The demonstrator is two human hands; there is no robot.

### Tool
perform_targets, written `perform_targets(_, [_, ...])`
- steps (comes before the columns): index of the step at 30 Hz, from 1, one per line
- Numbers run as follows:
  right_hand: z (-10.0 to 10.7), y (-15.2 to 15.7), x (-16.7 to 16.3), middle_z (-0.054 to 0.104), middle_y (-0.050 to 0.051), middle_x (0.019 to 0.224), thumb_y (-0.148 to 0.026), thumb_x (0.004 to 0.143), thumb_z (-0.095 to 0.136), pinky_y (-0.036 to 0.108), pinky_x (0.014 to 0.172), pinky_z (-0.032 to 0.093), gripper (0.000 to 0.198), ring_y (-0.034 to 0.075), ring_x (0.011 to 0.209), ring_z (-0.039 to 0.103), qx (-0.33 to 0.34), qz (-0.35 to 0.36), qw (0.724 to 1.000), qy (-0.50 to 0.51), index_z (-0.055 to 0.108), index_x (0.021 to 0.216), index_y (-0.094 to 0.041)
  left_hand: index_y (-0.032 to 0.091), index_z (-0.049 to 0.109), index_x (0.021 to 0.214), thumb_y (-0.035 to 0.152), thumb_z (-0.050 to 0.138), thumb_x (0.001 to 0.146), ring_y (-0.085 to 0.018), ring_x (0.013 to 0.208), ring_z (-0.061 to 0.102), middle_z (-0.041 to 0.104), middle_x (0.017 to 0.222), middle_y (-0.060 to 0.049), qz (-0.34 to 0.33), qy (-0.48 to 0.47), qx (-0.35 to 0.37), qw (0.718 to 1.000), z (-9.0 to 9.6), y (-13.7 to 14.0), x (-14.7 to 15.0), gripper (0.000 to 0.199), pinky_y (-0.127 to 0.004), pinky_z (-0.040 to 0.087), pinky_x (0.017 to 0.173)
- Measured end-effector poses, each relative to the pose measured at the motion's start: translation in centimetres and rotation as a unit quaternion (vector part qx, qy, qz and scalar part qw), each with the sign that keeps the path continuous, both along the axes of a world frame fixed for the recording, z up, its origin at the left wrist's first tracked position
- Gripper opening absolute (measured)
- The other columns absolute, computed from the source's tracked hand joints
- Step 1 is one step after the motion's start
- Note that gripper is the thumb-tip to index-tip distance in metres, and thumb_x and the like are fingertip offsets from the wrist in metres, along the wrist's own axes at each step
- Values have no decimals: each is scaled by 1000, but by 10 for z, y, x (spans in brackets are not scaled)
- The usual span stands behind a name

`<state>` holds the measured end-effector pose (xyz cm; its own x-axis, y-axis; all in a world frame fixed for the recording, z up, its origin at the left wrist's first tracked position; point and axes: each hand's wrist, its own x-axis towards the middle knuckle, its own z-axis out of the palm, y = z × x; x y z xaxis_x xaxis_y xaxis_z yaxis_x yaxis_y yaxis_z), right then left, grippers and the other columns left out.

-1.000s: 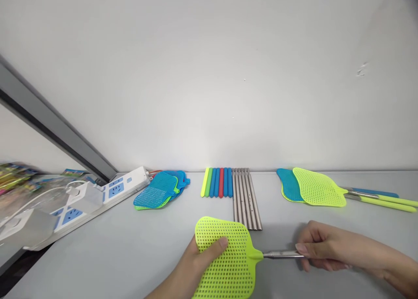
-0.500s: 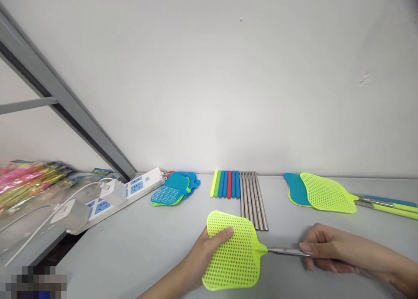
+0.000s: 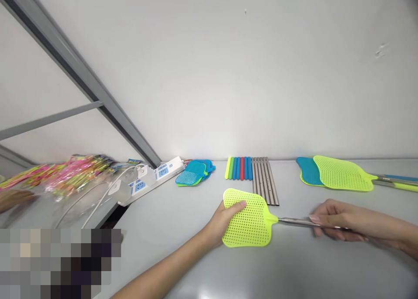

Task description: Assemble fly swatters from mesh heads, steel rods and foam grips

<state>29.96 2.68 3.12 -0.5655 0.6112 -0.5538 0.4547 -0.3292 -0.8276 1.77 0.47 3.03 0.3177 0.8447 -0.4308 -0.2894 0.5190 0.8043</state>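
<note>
My left hand (image 3: 225, 222) grips the left side of a yellow-green fly swatter head (image 3: 250, 222), thumb on top and fingers behind it. A metal rod (image 3: 295, 221) runs from the head's neck to the right. My right hand (image 3: 339, 220) is closed round that rod, hiding its far end. Just behind the swatter lie several bare metal tubes (image 3: 265, 181) side by side. Beside them is a row of coloured handle sleeves (image 3: 241, 168) in yellow, green, blue and red. Loose blue and green swatter heads (image 3: 194, 173) are piled further left.
Swatters with rods, a yellow-green one (image 3: 346, 172) over a blue one (image 3: 307, 170), lie at the back right. A white power strip (image 3: 153, 179) with plugs and cables stands left. Beyond it are bagged colourful items (image 3: 81, 172) and another person's hand (image 3: 15, 199).
The view has swung left and down, bringing another person's hand in at the far left. My right hand has slid slightly further along the rod, away from the swatter head.
</note>
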Motion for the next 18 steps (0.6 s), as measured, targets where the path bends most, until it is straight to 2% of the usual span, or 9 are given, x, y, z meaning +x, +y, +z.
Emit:
perform_targets(5, [7,-2,0,41,-3,51,-45,80,45,26,40,10,39,4,38,20,0,6,1000,6,63,76,-11,12,58,91,28,57,77,-26,85,63,66,94,-13,-2,7,10,1000,0,0,1,21,-34,48,72])
perform_targets(13, [0,2,3,41,-4,49,-44,81,45,23,38,11,39,2,35,20,6,23,998,51,63,76,-11,11,58,99,30,58,77,-24,79,65,66,95,-14,-10,18,-11,1000,2,4,0,29,-33,49,75])
perform_targets(18, [-1,5,4,40,-5,48,-45,79,49,21,36,12,37,2,35,21,-3,28,998,56,63,75,-11,12,57,105,28,57,77,-24,85,63,64,101,-14,-10,14,-16,1000,3,5,1,32,-32,49,75])
